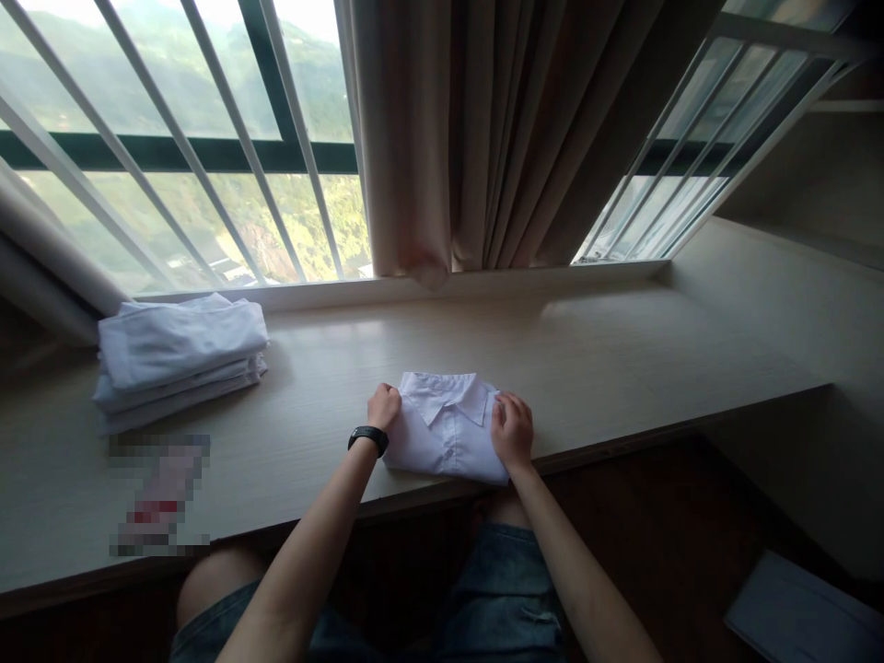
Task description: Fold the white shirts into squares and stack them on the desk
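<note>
A white collared shirt [452, 437], folded into a compact rectangle, lies at the front edge of the desk with its collar pointing away from me and its button strip facing up. My left hand [384, 407], with a black band on the wrist, grips the shirt's left side near the collar, fingers curled. On the opposite side my right hand [512, 429] holds the shirt's right edge, its fingers bent over the fabric. The undersides of the fingertips are partly hidden by the cloth.
A stack of folded white garments [183, 354] sits at the left by the window. In front of it lies a blurred-out item [162, 493]. The pale desk [622, 359] runs along curtains [442, 138] and barred windows. A light-coloured flat object [808, 608] is low at the right.
</note>
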A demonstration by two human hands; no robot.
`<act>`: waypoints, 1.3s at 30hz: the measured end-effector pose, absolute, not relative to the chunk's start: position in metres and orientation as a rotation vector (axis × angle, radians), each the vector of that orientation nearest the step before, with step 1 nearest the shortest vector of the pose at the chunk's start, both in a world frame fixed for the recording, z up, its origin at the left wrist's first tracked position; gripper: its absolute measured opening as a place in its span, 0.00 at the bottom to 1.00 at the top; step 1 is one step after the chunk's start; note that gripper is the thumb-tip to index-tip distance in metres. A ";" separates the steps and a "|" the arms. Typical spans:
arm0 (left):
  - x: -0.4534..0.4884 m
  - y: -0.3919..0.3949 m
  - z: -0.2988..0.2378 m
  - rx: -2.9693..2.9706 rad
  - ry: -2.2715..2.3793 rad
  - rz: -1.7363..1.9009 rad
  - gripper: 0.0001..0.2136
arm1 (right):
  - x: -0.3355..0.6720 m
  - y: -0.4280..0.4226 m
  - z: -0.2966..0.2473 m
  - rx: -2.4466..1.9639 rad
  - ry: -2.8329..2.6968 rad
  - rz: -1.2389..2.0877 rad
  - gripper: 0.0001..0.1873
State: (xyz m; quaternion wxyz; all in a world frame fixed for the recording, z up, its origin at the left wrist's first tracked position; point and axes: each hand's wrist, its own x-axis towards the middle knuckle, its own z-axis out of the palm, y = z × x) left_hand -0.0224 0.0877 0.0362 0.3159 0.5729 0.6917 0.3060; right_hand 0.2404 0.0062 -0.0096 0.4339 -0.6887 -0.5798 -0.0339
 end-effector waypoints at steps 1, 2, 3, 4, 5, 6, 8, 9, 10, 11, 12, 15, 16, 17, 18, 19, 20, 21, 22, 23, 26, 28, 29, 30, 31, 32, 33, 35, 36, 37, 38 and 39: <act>-0.015 0.086 0.039 1.603 1.831 0.829 0.20 | 0.236 0.011 -0.006 -1.706 -1.548 -0.114 0.23; -0.006 0.084 0.039 1.758 1.809 0.838 0.22 | 0.231 0.016 -0.003 -1.715 -1.647 -0.128 0.24; 0.002 0.081 0.038 1.951 1.761 0.818 0.24 | 0.224 0.020 -0.001 -1.741 -1.735 -0.134 0.25; 0.009 0.077 0.035 2.149 1.698 0.759 0.24 | 0.218 0.024 -0.001 -1.780 -1.810 -0.133 0.26; 0.015 0.075 0.030 2.319 1.636 0.664 0.25 | 0.211 0.027 -0.002 -1.829 -1.866 -0.127 0.27; 0.018 0.072 0.024 2.437 1.592 0.557 0.26 | 0.204 0.029 -0.004 -1.881 -1.903 -0.118 0.29; 0.019 0.071 0.010 2.533 1.559 0.403 0.27 | 0.193 0.030 -0.011 -1.972 -1.939 -0.094 0.31; 0.017 0.071 0.004 2.565 1.541 0.367 0.27 | 0.190 0.030 -0.015 -2.007 -1.944 -0.085 0.32; 0.014 0.073 -0.001 2.597 1.515 0.352 0.27 | 0.187 0.029 -0.017 -2.037 -1.943 -0.078 0.32; 0.011 0.074 -0.004 2.624 1.488 0.350 0.27 | 0.186 0.028 -0.019 -2.065 -1.933 -0.076 0.32; 0.008 0.076 -0.005 2.639 1.468 0.351 0.27 | 0.185 0.027 -0.020 -2.091 -1.914 -0.076 0.33; 0.003 0.079 -0.003 2.587 1.509 0.372 0.26 | 0.185 0.026 -0.019 -2.139 -1.837 -0.078 0.34; 0.002 0.079 -0.002 2.529 1.559 0.394 0.26 | 0.185 0.026 -0.018 -2.137 -1.819 -0.068 0.34; 0.001 0.077 -0.001 2.456 1.611 0.428 0.27 | 0.185 0.026 -0.018 -2.127 -1.809 -0.051 0.34; 0.000 0.075 -0.001 2.373 1.658 0.477 0.27 | 0.186 0.027 -0.018 -2.113 -1.805 -0.028 0.34; -0.002 0.072 -0.001 2.283 1.695 0.541 0.28 | 0.186 0.028 -0.018 -2.096 -1.800 -0.002 0.34; -0.006 0.069 -0.001 2.190 1.727 0.621 0.28 | 0.187 0.028 -0.019 -2.077 -1.797 0.026 0.34; -0.010 0.065 -0.001 2.090 1.753 0.704 0.28 | 0.189 0.029 -0.020 -2.055 -1.794 0.055 0.34; -0.016 0.061 0.000 1.981 1.778 0.776 0.27 | 0.191 0.030 -0.020 -2.030 -1.790 0.081 0.33; -0.021 0.058 0.000 1.863 1.804 0.824 0.26 | 0.194 0.031 -0.021 -2.000 -1.779 0.106 0.32; -0.037 0.053 0.004 1.546 1.839 0.838 0.26 | 0.204 0.035 -0.019 -1.936 -1.660 0.132 0.28; -0.044 0.055 0.009 1.449 1.819 0.826 0.27 | 0.212 0.038 -0.016 -1.978 -1.520 0.077 0.25; -0.046 0.057 0.011 1.444 1.801 0.825 0.26 | 0.216 0.040 -0.014 -2.016 -1.464 0.044 0.24; -0.047 0.059 0.014 1.460 1.781 0.822 0.25 | 0.219 0.042 -0.012 -2.055 -1.433 0.021 0.23; -0.047 0.061 0.016 1.489 1.764 0.814 0.23 | 0.223 0.044 -0.011 -2.083 -1.428 0.016 0.21; -0.046 0.064 0.019 1.520 1.751 0.803 0.21 | 0.226 0.046 -0.010 -2.094 -1.445 0.031 0.20; -0.045 0.065 0.021 1.546 1.744 0.793 0.19 | 0.230 0.048 -0.009 -2.086 -1.469 0.056 0.18; -0.042 0.067 0.026 1.601 1.748 0.796 0.15 | 0.237 0.051 -0.008 -2.031 -1.511 0.110 0.16; -0.040 0.068 0.028 1.625 1.752 0.806 0.13 | 0.240 0.052 -0.008 -1.993 -1.519 0.135 0.15; -0.039 0.069 0.030 1.647 1.751 0.816 0.12 | 0.244 0.052 -0.009 -1.951 -1.519 0.168 0.15; -0.037 0.070 0.032 1.662 1.744 0.825 0.11 | 0.248 0.052 -0.010 -1.907 -1.508 0.214 0.14; -0.036 0.071 0.033 1.666 1.732 0.832 0.11 | 0.251 0.052 -0.011 -1.864 -1.484 0.272 0.14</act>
